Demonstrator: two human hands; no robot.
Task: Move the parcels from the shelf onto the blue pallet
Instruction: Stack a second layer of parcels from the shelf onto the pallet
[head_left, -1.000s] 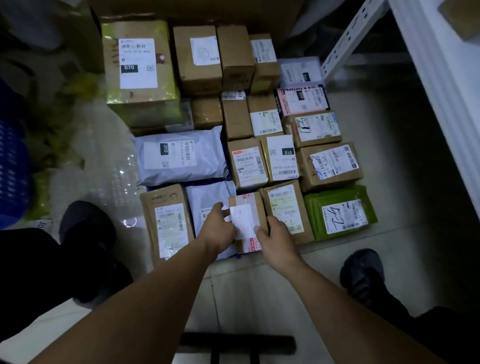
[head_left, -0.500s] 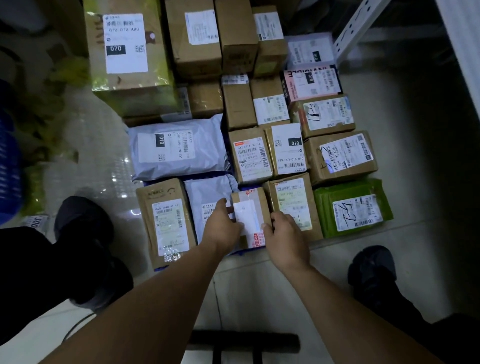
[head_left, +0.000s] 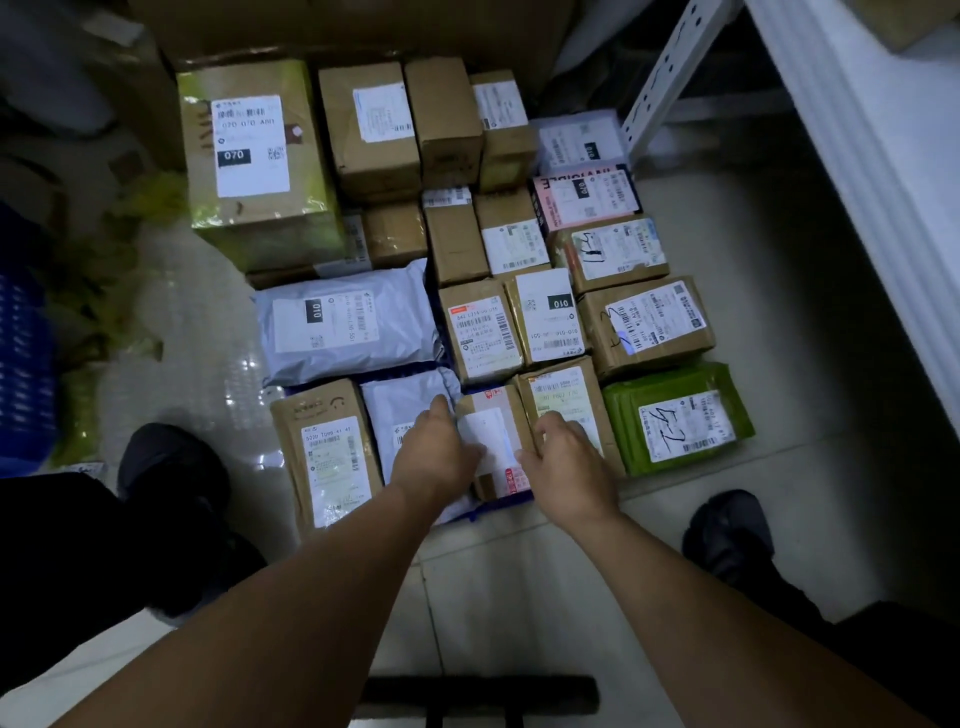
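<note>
A small brown parcel (head_left: 493, 441) with a white label stands in the front row of parcels on the blue pallet (head_left: 500, 508), of which only a thin front edge shows. My left hand (head_left: 436, 457) grips the parcel's left side and my right hand (head_left: 566, 462) grips its right side, thumbs on top. The parcel sits between a grey mailer bag (head_left: 405, 410) and a brown box (head_left: 563, 395). Several more boxes and bags fill the pallet behind, among them a large box marked 070 (head_left: 249, 156).
A green flat parcel (head_left: 675, 421) lies at the front right corner. The white shelf (head_left: 857, 182) runs along the right, with its perforated upright (head_left: 670, 67) behind the parcels. A blue crate (head_left: 26, 364) stands at the left. My shoes (head_left: 171, 467) (head_left: 727, 530) flank the pallet on pale tiles.
Both hands have stayed on the small parcel, which has hardly moved between its neighbours. Only my head view has shifted a little.
</note>
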